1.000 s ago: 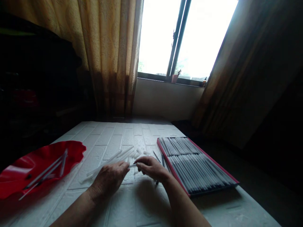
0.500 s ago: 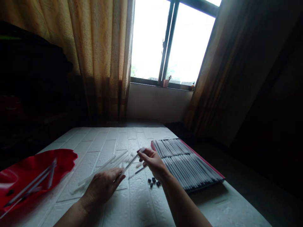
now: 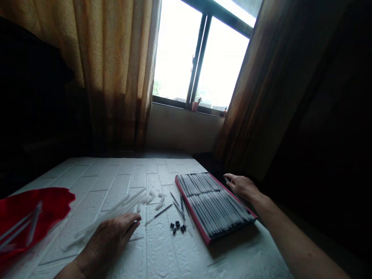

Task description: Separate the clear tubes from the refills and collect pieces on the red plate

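Note:
My right hand [image 3: 241, 186] is past the right edge of a shallow red box [image 3: 194, 214], its fingers pinched on a thin pen that they mostly cover. Rows of grey, clear-barrelled pens [image 3: 216, 203] fill the box. My left hand [image 3: 116, 229] is low over the table, beside a loose pile of clear plastic tubes [image 3: 116, 209]; its thumb and forefinger are slightly apart, with nothing visible between them. Between hand and box lie several dark-filled refills [image 3: 163, 210], small black plugs [image 3: 177, 224] and short clear caps [image 3: 160, 203].
A red dish [image 3: 55, 209] with a wavy rim stands at the left, holding some clear tubes [image 3: 35, 223]. The white brick-patterned table [image 3: 139, 176] ends at a far edge below a window [image 3: 177, 50]. Patterned curtains [image 3: 110, 69] hang at both sides.
My right hand has moved right, from the middle of the table to beyond the box, taking the pen out of my left hand. The view has shifted slightly right.

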The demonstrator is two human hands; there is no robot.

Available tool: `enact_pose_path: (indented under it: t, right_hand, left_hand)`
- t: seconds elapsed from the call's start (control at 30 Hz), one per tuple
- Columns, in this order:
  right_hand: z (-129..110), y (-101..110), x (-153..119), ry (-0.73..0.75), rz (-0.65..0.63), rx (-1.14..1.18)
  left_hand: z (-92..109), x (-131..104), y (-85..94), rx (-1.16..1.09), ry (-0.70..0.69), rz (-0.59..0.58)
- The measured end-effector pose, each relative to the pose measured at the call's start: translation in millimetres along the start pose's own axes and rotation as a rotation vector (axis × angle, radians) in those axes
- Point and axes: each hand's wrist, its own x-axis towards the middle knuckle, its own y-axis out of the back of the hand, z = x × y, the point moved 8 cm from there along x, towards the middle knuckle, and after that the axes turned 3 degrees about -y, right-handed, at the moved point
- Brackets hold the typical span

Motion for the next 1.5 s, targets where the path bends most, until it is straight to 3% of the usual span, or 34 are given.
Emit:
enact_pose_path:
  t: [0.17,0.33,0.7,0.97,1.07,1.2,1.37,1.5]
  right_hand:
    - [19.2,-35.6,-3.6,-0.015,-0.129,-0.188]
    - [26.4,-52.9,-3.0,-0.033,-0.173,-0.27]
    - [29.2,-54.8,-6.1,-0.064,-0.182,-0.321]
    - [11.0,-44.5,-6.8,-0.075,-0.155,-0.356]
    - [-16.1,-38.2,-5.1,-0.002,-0.108,-0.338]
    - [-81.1,-40.1,-13.5,0.191,-0.055,-0.265]
    - [-179.4,-58.7,-45.0,0.449,-0.027,-0.12]
    - [-233.8,-78.4,-68.1,0.563,-0.014,0.025]
  left_hand:
    - [-3.3,-1.2,-1.2,0.029,0.013,-0.031]
    - [-7.5,-2.6,-5.0,0.007,0.022,-0.052]
    - [-6.3,-0.9,-3.8,-0.025,0.072,-0.119]
    - [-11.5,-1.4,-4.5,0.011,0.146,-0.187]
    - [-14.5,-1.1,-4.7,0.011,0.163,-0.185]
    - [-26.5,-0.6,3.1,0.065,0.242,-0.161]
    - [-60.5,-6.8,32.8,0.241,0.43,-0.043]
    - [-79.7,-13.2,37.5,0.284,0.487,-0.096]
